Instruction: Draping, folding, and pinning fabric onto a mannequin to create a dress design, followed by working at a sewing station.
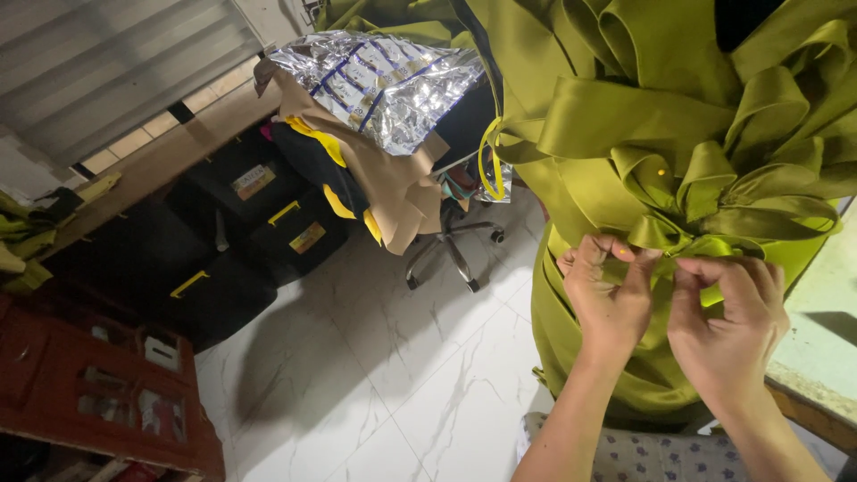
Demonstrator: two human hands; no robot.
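Hands meet on olive satin folds [678, 178] draped at upper right. Left hand [609, 299] and right hand [728, 321] both pinch one small pleat between fingertips, apparently shaping it; holding it seems to need steady, even tension.

left hand [609, 299]: raised, back to camera, fingers curled, thumb and forefinger pinched | right hand [728, 321]: raised beside it, fingers bent inward, tips pinched | hands: fingertips nearly meeting | forearms: both rise from lower frame edge, bare, converging upward
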